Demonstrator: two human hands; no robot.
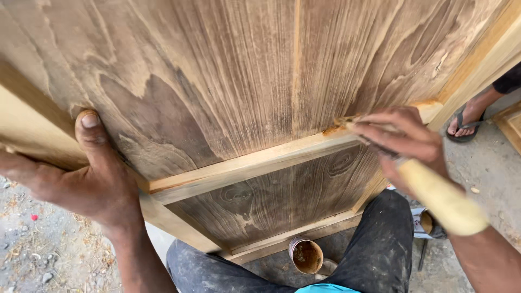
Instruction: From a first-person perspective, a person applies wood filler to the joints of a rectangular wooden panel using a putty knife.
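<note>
Wooden door (228,81), panelled, fills most of the view, tilted toward the person and leaning over their lap; dark, strongly figured grain on the panels, paler rails and frame strips between them. Lower panel (282,198) sits below a pale cross rail (249,163). Left hand (89,179) grips the door's left edge, thumb pressed flat on the panel face, fingers wrapped behind the edge and out of sight. Right hand (404,144) closed around a brush with a pale wooden handle (442,198); handle runs back toward the wrist, fingers pinching near the head. Brush tip (339,126) touches the right end of the cross rail, where an orange-brown wet patch shows on the wood. Bristles mostly hidden by the fingers. Person's legs in dark trousers (380,244) visible beneath the door's lower edge. Between the knees, on the ground, a small round tin (306,255) with brown-stained inside, open top. Just right of the right knee, a second small container (426,222), partly hidden. Ground is grey concrete with grit and bits of debris at left (49,249). Top right, another person's foot in a sandal (467,122), well apart from the hands, beside a pale timber frame (488,54).
</note>
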